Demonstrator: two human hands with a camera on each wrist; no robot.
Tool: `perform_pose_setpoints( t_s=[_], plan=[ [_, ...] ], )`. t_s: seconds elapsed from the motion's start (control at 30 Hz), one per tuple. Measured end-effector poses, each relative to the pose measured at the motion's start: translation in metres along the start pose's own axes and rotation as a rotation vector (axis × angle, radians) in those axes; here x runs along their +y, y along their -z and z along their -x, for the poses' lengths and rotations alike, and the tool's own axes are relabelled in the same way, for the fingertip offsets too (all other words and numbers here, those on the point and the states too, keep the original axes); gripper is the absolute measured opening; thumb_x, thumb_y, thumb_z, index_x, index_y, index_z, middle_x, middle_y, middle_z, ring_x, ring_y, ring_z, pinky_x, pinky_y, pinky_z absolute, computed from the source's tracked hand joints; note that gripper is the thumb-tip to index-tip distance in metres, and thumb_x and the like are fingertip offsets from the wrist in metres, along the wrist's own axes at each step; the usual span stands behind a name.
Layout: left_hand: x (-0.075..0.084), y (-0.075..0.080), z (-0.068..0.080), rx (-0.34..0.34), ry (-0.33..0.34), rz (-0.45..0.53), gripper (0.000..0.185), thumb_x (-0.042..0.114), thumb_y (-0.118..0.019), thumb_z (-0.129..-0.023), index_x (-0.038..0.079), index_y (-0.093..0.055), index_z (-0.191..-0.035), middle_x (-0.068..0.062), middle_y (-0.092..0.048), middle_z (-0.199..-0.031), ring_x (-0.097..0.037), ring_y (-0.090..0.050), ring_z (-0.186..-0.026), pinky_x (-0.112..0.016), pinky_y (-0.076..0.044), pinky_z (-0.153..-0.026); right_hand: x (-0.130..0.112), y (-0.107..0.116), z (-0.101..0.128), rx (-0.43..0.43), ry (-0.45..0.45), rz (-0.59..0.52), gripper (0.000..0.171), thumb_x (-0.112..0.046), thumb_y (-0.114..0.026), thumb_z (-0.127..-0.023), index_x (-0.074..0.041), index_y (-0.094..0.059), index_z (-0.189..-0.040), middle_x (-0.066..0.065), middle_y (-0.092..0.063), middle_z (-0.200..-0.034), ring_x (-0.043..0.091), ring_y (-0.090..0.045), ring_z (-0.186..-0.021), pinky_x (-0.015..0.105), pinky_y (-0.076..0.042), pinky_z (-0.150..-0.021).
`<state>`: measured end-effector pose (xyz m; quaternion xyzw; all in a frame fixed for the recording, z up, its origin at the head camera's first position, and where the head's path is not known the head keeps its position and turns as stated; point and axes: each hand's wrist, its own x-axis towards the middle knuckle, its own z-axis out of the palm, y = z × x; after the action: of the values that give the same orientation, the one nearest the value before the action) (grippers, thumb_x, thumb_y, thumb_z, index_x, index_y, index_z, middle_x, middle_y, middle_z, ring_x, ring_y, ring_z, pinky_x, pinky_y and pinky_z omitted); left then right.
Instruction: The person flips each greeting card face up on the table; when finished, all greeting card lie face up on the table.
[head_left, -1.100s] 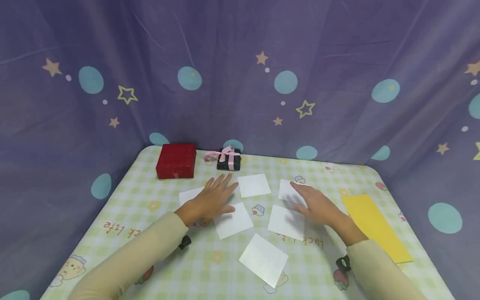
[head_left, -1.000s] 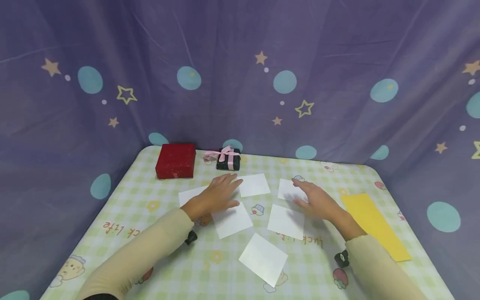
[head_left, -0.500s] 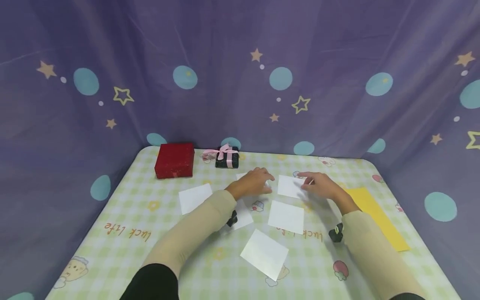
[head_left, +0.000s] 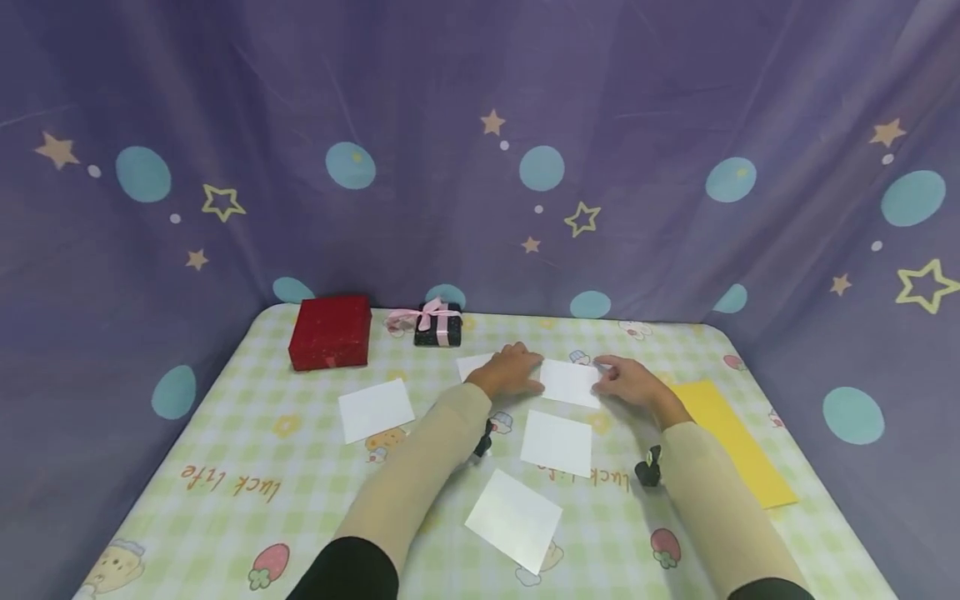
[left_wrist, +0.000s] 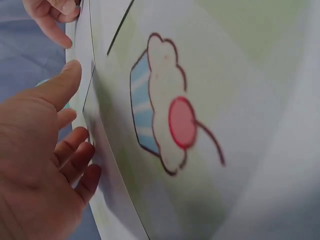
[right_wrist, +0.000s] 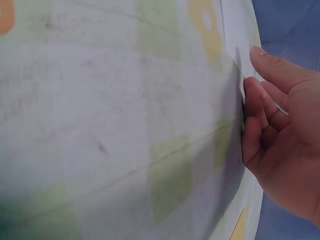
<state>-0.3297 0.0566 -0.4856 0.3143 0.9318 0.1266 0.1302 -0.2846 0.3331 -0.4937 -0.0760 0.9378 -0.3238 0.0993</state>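
A white card [head_left: 572, 383] lies between my two hands near the back of the table. My left hand [head_left: 512, 372] is at its left edge, thumb and forefinger apart; in the left wrist view the left hand's [left_wrist: 45, 150] other fingers are bent loosely beside the card's edge. From the other side, my right hand [head_left: 634, 383] reaches the card's right edge. Seen from the right wrist, the right hand's [right_wrist: 285, 120] thumb lies over the white card [right_wrist: 239, 35], with the bent fingers at its border and a gap between thumb and forefinger.
Other white cards lie left [head_left: 377, 411], in front [head_left: 557, 443] and nearest [head_left: 513, 521]; one behind my left hand [head_left: 472, 365] is partly covered. A red box [head_left: 330, 332], a black gift box [head_left: 438, 323] with pink ribbon, and a yellow sheet [head_left: 737, 442] rest on the checked tablecloth [head_left: 225, 533].
My left hand has moved rightward, from above the left cards to the back-right card's left edge. My right hand has shifted slightly to its right edge, fingers more bent. The head view has turned slightly right.
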Motion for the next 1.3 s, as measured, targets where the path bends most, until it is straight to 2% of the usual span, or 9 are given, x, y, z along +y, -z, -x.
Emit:
perform_pose_setpoints(
  t_s=[0.07,0.17,0.27,0.47,0.7,0.83,1.07,1.17,1.3],
  plan=[
    [0.003,0.002,0.002,-0.031,0.037,-0.001,0.071,0.049,-0.063,-0.098,0.022,-0.038,-0.158,-0.012,-0.044,-0.153,-0.030,-0.041,-0.139,-0.048,-0.036,-0.116,-0.001,0.000,-0.003,0.001,0.003,0.009,0.063,-0.018,-0.076,-0.090,0.001,-0.052,-0.145,0.006,-0.067,-0.089,0.014,-0.055,-0.078,0.032,-0.044,-0.081],
    [0.010,0.005,0.007,-0.026,0.054,-0.019,0.077,0.053,-0.064,-0.096,0.022,-0.033,-0.161,-0.013,-0.041,-0.152,-0.031,-0.039,-0.140,-0.048,-0.034,-0.117,0.001,-0.003,-0.005,0.011,-0.009,0.030,0.062,-0.017,-0.080,-0.087,-0.002,-0.056,-0.142,0.002,-0.064,-0.083,0.013,-0.053,-0.075,0.030,-0.042,-0.078],
    [0.013,0.000,0.009,-0.028,0.076,-0.041,0.082,0.056,-0.066,-0.094,0.023,-0.033,-0.161,-0.012,-0.041,-0.149,-0.028,-0.040,-0.136,-0.046,-0.035,-0.116,0.004,-0.006,-0.004,0.013,-0.028,0.037,0.061,-0.016,-0.081,-0.085,-0.004,-0.059,-0.141,0.001,-0.064,-0.083,0.013,-0.053,-0.075,0.030,-0.042,-0.078],
    [0.013,-0.005,0.010,-0.022,0.114,-0.022,0.082,0.056,-0.070,-0.091,0.025,-0.037,-0.159,-0.010,-0.041,-0.147,-0.026,-0.040,-0.134,-0.044,-0.034,-0.115,0.004,-0.010,-0.005,0.002,-0.029,0.008,0.060,-0.015,-0.082,-0.084,-0.005,-0.060,-0.138,0.001,-0.064,-0.084,0.013,-0.054,-0.075,0.030,-0.043,-0.077],
    [0.017,-0.003,0.009,0.021,0.111,0.018,0.079,0.054,-0.076,-0.087,0.022,-0.046,-0.153,-0.009,-0.044,-0.144,-0.025,-0.042,-0.132,-0.044,-0.035,-0.115,0.006,-0.005,-0.006,0.008,-0.009,0.023,0.058,-0.012,-0.083,-0.083,-0.004,-0.059,-0.135,0.002,-0.061,-0.082,0.013,-0.052,-0.073,0.028,-0.042,-0.073],
    [0.018,-0.006,0.006,0.039,0.107,0.046,0.080,0.054,-0.080,-0.083,0.018,-0.049,-0.148,-0.009,-0.044,-0.143,-0.025,-0.043,-0.131,-0.044,-0.035,-0.115,0.006,-0.003,-0.005,0.008,0.004,0.038,0.057,-0.011,-0.083,-0.083,-0.005,-0.058,-0.134,0.003,-0.060,-0.083,0.015,-0.052,-0.074,0.030,-0.043,-0.073],
    [0.017,-0.010,-0.003,0.134,0.068,0.055,0.077,0.043,-0.083,-0.083,0.016,-0.047,-0.145,-0.008,-0.047,-0.143,-0.023,-0.046,-0.131,-0.040,-0.041,-0.112,0.004,-0.003,-0.003,0.058,0.064,0.060,0.058,-0.014,-0.084,-0.082,-0.009,-0.054,-0.132,0.011,-0.064,-0.103,0.022,-0.059,-0.091,0.039,-0.045,-0.087],
    [0.016,-0.009,-0.005,0.194,0.035,0.080,0.064,0.032,-0.081,-0.088,0.015,-0.049,-0.141,-0.005,-0.055,-0.137,-0.022,-0.054,-0.126,-0.037,-0.046,-0.106,0.005,-0.003,-0.001,0.085,0.088,0.028,0.060,-0.011,-0.084,-0.081,-0.008,-0.051,-0.132,0.012,-0.065,-0.101,0.020,-0.061,-0.087,0.034,-0.047,-0.081],
    [0.017,-0.008,-0.004,0.262,0.019,0.166,0.047,0.019,-0.077,-0.092,0.016,-0.052,-0.132,0.001,-0.067,-0.118,-0.017,-0.065,-0.110,-0.032,-0.052,-0.096,0.008,-0.004,0.001,0.134,0.112,-0.008,0.062,-0.009,-0.083,-0.082,-0.003,-0.050,-0.135,0.008,-0.066,-0.094,0.014,-0.063,-0.078,0.027,-0.050,-0.070]
  ],
)
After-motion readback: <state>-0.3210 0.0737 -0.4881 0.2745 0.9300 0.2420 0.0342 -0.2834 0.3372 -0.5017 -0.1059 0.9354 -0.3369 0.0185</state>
